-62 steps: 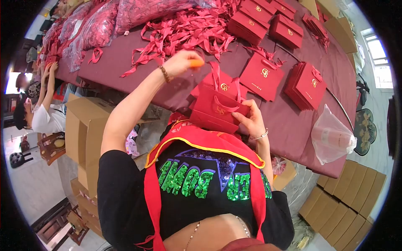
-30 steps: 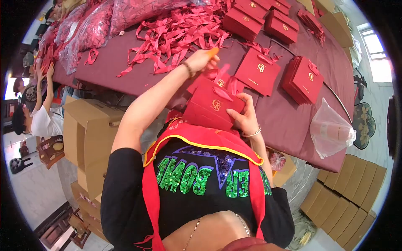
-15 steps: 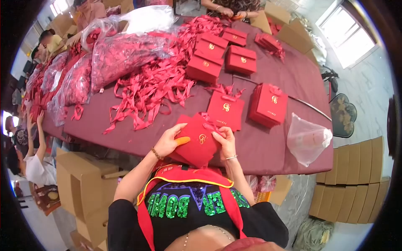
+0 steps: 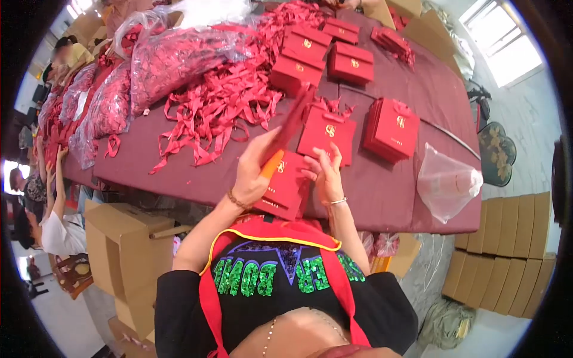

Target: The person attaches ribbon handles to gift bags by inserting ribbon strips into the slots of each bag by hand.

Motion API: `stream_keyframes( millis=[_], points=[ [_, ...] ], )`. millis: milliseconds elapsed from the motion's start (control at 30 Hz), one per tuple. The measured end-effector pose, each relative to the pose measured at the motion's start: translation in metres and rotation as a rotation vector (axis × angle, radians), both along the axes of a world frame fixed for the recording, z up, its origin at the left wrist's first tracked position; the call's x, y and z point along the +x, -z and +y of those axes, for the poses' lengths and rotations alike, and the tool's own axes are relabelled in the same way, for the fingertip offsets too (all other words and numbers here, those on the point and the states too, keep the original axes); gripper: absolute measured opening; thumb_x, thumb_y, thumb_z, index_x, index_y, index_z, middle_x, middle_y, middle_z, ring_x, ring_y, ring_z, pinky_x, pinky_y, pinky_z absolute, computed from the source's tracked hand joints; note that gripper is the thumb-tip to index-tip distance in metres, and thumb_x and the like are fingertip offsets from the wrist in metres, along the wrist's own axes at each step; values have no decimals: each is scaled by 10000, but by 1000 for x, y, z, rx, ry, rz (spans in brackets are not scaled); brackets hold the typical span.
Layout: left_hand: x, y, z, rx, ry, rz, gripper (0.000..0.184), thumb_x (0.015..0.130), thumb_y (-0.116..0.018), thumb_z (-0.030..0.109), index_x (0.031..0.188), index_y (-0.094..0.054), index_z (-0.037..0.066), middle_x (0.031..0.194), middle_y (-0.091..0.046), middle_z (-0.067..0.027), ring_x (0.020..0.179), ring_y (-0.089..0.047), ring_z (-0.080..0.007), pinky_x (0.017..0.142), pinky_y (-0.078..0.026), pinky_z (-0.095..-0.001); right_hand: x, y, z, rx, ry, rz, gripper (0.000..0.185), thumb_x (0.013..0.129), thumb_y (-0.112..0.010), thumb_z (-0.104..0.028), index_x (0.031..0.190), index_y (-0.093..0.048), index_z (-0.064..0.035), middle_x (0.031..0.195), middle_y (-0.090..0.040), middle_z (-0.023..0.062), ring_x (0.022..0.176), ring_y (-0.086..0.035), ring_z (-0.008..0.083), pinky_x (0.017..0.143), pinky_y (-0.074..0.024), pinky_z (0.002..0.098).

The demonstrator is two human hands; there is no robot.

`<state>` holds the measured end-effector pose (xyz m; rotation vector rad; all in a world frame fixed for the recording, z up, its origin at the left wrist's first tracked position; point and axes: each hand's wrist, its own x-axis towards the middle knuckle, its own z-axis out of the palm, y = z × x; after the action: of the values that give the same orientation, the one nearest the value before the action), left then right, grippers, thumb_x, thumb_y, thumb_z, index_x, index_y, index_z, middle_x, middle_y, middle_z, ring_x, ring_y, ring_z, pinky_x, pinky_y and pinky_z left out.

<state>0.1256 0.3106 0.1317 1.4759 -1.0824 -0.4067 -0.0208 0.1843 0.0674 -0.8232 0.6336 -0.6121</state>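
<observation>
Near the table's front edge, my left hand (image 4: 255, 164) grips a red paper bag (image 4: 290, 122), which is raised and seen nearly edge-on. An orange cover or tool (image 4: 273, 165), its exact kind unclear, shows at that hand's thumb. Under the raised bag lie more red bags (image 4: 286, 190) with gold print. My right hand (image 4: 325, 175) is just right of them, fingers apart and slightly curled, holding nothing. Beyond it is a flat red bag with ribbon handles (image 4: 327, 132).
A stack of red bags (image 4: 391, 131), a plastic-wrapped item (image 4: 446, 184) and a ribbon heap (image 4: 221, 107) are on the table (image 4: 370, 206). Folded bags (image 4: 351, 62) lie farther back. Cartons (image 4: 122, 256) stand at left, flat boxes (image 4: 507, 227) at right. Co-workers (image 4: 62, 230) are at the left.
My left hand has lifted a bag up and forward from the others. My right hand has let go and opened. Earlier, both hands were at the bag together.
</observation>
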Motion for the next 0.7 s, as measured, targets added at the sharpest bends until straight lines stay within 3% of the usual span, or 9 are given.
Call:
stream_keyframes(
  millis=[33, 67, 133, 333, 400, 467, 533, 600, 700],
  points=[
    [2, -9, -6, -19, -120, -535, 488, 720, -587, 7, 1203, -559, 73, 1158, -573, -67, 1022, -538, -214, 883, -405, -353, -2, -16, 4, 97, 2, -42, 596, 903, -584, -222, 1368, -218, -146, 1275, -411, 56, 1096, -496, 183, 841, -483, 385],
    [2, -11, -9, 75, -85, -785, 560, 654, -583, 62, 1211, -563, 117, 1119, -575, -81, 987, -531, -260, 853, -397, -389, -3, -16, 4, 113, 11, -36, 596, 903, -584, -222, 1368, -218, -146, 1275, -411, 56, 1096, -496, 183, 841, -483, 385],
    [-5, 9, -21, 93, 34, -1058, 528, 684, -598, 103, 1210, -575, 140, 1143, -570, -83, 1028, -521, -267, 879, -384, -394, -3, -20, 0, 146, 2, -274, 596, 892, -580, -144, 1374, -232, -98, 1292, -421, 62, 1129, -490, 182, 883, -465, 346],
    [-11, 24, -20, 216, 14, -962, 547, 765, -644, 225, 1285, -491, 148, 1321, -431, -115, 1221, -375, -268, 968, -271, -465, -2, 0, -79, -246, -37, 40, 685, 780, -579, 41, 1386, -272, -43, 1331, -419, 111, 1181, -463, 202, 985, -396, 329],
    [-5, 43, -10, 351, -39, -886, 523, 771, -649, 232, 1267, -509, 143, 1300, -457, -105, 1213, -387, -274, 961, -281, -452, 0, 28, -109, -450, 205, 162, 719, 770, -578, 49, 1400, -242, -36, 1345, -401, 142, 1209, -444, 228, 1013, -369, 330],
    [6, 66, 4, 349, 4, -819, 481, 784, -644, 241, 1240, -530, 138, 1275, -481, -96, 1205, -400, -271, 957, -286, -436, -7, 84, -152, -743, 274, 405, 726, 781, -572, 34, 1411, -216, -33, 1363, -381, 159, 1261, -389, 239, 1045, -326, 326],
    [10, 77, 17, 401, -16, -700, 439, 763, -643, 199, 1188, -558, 127, 1220, -508, -118, 1178, -421, -276, 933, -299, -470, -8, 66, -139, -717, 244, 423, 728, 776, -598, -10, 1409, -238, -44, 1336, -398, 184, 1263, -382, 274, 1057, -306, 333],
    [13, 83, 26, 456, -46, -662, 431, 776, -635, 211, 1189, -554, 118, 1224, -509, -103, 1170, -427, -268, 926, -310, -457, -10, 68, -136, -936, 128, 806, 710, 769, -625, -49, 1394, -286, -54, 1273, -437, 202, 1226, -407, 312, 1053, -308, 344],
    [17, 89, 32, 534, -195, -537, 445, 820, -609, 245, 1228, -515, 97, 1238, -502, -121, 1143, -453, -302, 910, -361, -444, -7, 77, -131, -961, 152, 828, 678, 759, -661, -105, 1362, -356, -57, 1287, -364, 251, 1217, -376, 382, 1053, -301, 390]
  ],
)
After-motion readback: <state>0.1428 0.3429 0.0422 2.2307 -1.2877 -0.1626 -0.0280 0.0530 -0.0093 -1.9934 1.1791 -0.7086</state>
